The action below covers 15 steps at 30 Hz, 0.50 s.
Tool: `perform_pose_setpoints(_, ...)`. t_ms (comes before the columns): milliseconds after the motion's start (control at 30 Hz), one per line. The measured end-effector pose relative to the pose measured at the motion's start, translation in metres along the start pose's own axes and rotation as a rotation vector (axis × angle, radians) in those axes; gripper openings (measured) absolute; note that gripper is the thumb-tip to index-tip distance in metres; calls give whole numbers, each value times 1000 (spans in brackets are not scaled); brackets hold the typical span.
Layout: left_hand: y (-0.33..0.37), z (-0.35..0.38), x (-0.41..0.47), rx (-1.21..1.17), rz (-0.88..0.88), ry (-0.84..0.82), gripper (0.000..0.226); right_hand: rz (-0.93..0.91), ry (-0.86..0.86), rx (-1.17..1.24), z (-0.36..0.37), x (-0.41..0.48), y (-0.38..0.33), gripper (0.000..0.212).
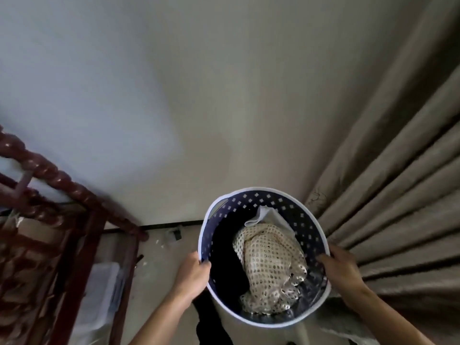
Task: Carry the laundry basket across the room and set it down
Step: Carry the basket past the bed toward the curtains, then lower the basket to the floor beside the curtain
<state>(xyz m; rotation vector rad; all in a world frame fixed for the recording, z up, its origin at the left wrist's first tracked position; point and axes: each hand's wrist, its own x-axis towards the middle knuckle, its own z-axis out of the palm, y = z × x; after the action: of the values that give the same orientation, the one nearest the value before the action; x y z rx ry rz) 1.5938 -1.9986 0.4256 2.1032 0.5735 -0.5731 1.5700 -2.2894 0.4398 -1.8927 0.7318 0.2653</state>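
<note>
We see the round laundry basket (308, 215) in the lower middle of the frame, right of centre, with a white rim and a dark blue perforated wall. Our left hand (193, 272) grips the rim at its left side, fingers curled over the edge into the basket. Our right hand (344, 268) clasps the rim at the right side, thumb lying inside the wall. Inside, a cream openwork crochet cloth (270, 265) lies across the middle, a pale grey garment (270, 216) sits just above it, and dark clothing (225, 257) fills the left part. We cannot tell whether the basket touches the floor (154, 265). Beige curtains (398, 195) hang in folds along the right of the frame, just beside the basket. A plain pale wall (174, 108) fills the upper part. At the lower left stands dark red turned-wood furniture (57, 180), with a translucent plastic box (102, 295) beneath it. Small debris (174, 235) lies by the skirting.
</note>
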Motion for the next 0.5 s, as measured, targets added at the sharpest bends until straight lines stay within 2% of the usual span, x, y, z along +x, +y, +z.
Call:
perform_pose_setpoints(133, -6, -21, 77, 112, -21, -69, 22, 125, 17, 19, 60, 35, -5, 27)
perform_pose_setpoints(300, -16, -37, 178, 241, -26, -154, 27, 300, 76, 50, 140, 84, 8, 19)
perform_pose_setpoints(500, -40, -1, 276, 285, -43, -156, 31, 486, 141, 138, 209, 154, 66, 18)
